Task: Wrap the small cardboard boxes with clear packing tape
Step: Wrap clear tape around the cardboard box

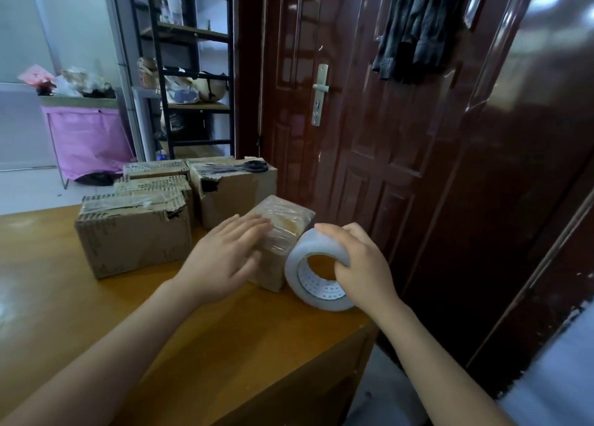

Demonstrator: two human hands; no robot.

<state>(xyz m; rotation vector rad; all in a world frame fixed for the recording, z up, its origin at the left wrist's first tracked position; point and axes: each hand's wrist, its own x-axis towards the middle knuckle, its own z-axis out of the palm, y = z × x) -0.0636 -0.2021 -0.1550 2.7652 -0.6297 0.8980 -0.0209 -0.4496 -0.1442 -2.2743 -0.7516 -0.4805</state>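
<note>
Both forearms reach in from the near edge. Right hand (360,265) curls over the tape roll (316,269), standing on edge at bench (96,313) corner. Just beside it, the small box (283,226), clear tape across top w/ left hand (225,252) flat on it, fingers straight. Bigger boxes (135,232) behind; scissors (247,167) atop one. No legible writing.

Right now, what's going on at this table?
A person is taping a small box, already covered in clear tape. The left hand lies flat with straight fingers on its near side; the right hand grips the tape roll beside it. More boxes sit behind, scissors on one.
</note>
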